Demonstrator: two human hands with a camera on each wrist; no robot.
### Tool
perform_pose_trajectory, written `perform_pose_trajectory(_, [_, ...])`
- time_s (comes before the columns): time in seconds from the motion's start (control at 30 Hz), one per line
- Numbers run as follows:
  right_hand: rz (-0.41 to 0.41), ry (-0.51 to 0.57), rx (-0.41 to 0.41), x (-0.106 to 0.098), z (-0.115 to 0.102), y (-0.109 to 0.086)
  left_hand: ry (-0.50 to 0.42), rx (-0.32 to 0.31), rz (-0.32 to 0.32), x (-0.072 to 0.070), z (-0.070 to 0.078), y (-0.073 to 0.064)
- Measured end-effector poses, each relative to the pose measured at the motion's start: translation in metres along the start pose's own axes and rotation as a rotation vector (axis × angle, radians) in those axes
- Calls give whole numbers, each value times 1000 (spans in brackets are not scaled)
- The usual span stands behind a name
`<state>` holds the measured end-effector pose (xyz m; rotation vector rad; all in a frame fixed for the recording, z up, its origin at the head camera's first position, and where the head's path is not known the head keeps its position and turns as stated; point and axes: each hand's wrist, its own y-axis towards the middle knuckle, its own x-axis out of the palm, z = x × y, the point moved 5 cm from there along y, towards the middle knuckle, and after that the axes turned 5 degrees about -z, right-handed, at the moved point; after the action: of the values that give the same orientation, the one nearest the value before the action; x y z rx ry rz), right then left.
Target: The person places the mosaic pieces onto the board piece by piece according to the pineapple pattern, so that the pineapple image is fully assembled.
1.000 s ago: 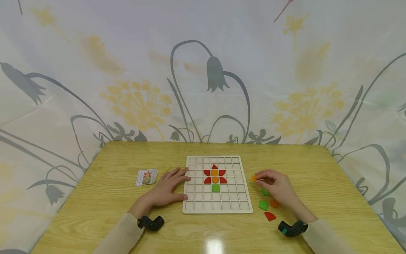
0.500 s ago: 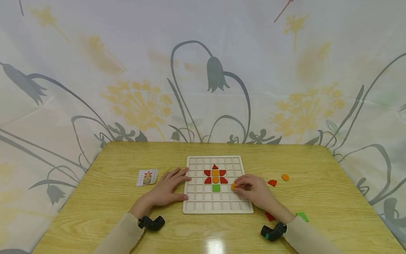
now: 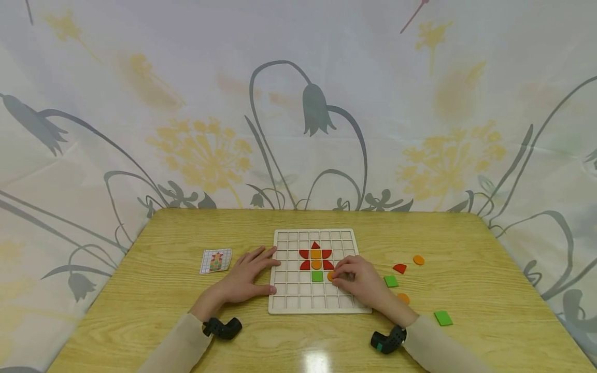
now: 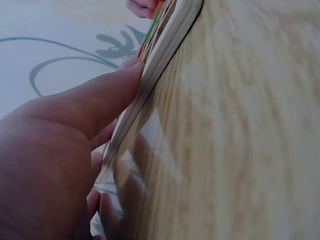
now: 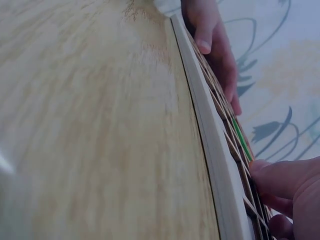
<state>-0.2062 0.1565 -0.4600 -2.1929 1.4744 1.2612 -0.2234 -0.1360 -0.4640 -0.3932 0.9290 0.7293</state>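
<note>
A pale wooden grid board lies mid-table. On it, red pieces, an orange square, an orange disc and a green square form a figure. My right hand pinches another orange disc between thumb and fingers, over the cell just right of the green square. In the right wrist view, that thumb is down at the board's grid. My left hand rests against the board's left edge, its fingers spread; the left wrist view shows its thumb on the rim.
Right of the board lie loose pieces: orange discs, a red quarter-circle and green squares. The right forearm hides part of that area. A small pattern card is left of the board. A printed curtain hangs behind the table.
My right hand has carried the orange disc left from the loose pieces onto the board, beside the green square. Pieces it covered earlier now show. The left hand has stayed in place.
</note>
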Motion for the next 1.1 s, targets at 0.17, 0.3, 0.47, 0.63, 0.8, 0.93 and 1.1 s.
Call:
perform_pose_trajectory(0.17, [-5,6,3,2,-2,0,2,2,4,0,-1,-1])
perform_pose_trajectory(0.3, [-4,3,-28,2,-2,0,1,2,7,0,-2,-1])
perform_pose_trajectory(0.47, [-10,3,-33,2,-3,0,-1,-4,5,0,-1,-2])
perform_pose_trajectory(0.63, [-2,27,-22,-1,-5,0,-8,-8,0,-1,0,-1])
perform_pose_trajectory(0.8, [26,109,-6,-9,-1,0,-12,-9,-4,-1,-1,0])
perform_pose_trajectory(0.93, [34,115,22,-18,6,-3,-10,-7,-7,-1,-1,1])
perform_pose_trajectory(1.1, [39,74,85,-38,19,-12,-8,-10,-12,0,-1,0])
